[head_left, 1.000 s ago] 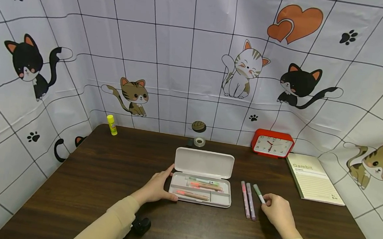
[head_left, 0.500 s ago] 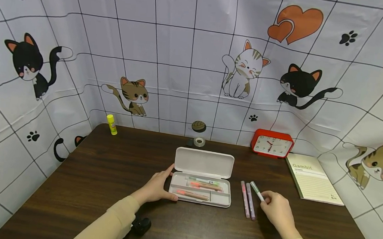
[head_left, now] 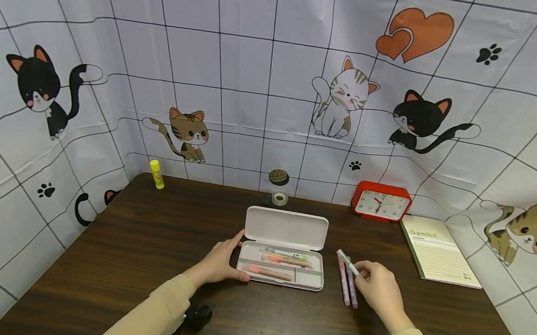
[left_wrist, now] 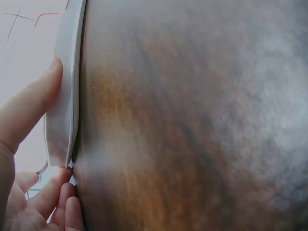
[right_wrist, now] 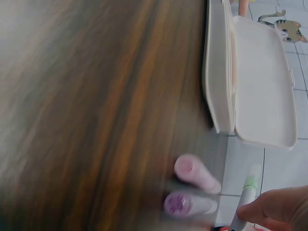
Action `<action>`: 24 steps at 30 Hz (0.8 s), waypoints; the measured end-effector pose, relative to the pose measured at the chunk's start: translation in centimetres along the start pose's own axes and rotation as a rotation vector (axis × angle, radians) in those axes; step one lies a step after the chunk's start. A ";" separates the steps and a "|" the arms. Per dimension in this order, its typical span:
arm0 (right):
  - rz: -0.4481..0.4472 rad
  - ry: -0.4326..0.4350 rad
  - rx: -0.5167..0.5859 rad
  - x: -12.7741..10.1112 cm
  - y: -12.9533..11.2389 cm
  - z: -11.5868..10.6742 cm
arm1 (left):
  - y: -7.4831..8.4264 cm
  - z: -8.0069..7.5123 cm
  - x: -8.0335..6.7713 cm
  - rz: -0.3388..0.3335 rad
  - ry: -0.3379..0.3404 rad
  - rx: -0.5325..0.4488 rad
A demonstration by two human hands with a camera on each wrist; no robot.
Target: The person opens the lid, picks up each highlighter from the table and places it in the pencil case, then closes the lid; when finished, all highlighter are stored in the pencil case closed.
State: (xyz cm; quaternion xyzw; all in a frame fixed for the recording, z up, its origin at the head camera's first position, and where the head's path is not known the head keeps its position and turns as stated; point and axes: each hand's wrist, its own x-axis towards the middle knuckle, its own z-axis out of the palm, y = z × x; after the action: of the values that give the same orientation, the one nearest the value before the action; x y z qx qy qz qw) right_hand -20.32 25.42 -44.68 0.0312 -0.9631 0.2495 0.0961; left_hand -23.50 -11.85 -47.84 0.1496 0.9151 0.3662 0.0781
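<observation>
An open white pencil case (head_left: 286,229) lies on the table, its lid tilted back, with several pens (head_left: 288,261) in its compartments. My left hand (head_left: 217,261) holds its left end, thumb on the front wall and fingers at the side and back; the left wrist view shows the thumb (left_wrist: 41,91) against the wall. My right hand (head_left: 379,288) pinches a white marker with a green band (head_left: 347,261) between thumb and fingers. This marker passes above a pink marker (head_left: 343,284) and a purple marker (head_left: 353,292), which lie side by side to the right of the case.
A red alarm clock (head_left: 382,201) and a notebook (head_left: 441,252) are at the back right. Behind the case sits a roll of tape (head_left: 279,199). A yellow glue stick (head_left: 156,174) stands at the far left corner, before the cat-print curtain.
My right hand has lifted the green-banded marker and moved it left, over the pink and purple markers. My left hand has stayed on the pencil case.
</observation>
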 end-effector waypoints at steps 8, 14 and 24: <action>-0.017 -0.019 -0.002 0.3 -1.5 0.6 | 0.0 0.0 0.0 0.003 0.001 -0.005; -0.044 -0.069 0.016 0.6 -2.7 1.2 | 0.0 0.0 0.0 -0.001 -0.002 -0.002; -0.145 -0.062 -0.013 1.2 -4.7 2.4 | 0.1 -0.1 -0.1 0.004 0.002 0.005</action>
State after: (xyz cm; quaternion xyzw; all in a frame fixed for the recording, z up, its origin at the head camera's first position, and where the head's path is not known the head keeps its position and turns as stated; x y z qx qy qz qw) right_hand -21.38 20.09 -44.28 0.1078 -0.9624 0.2348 0.0841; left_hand -23.43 -11.85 -47.72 0.1512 0.9157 0.3644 0.0762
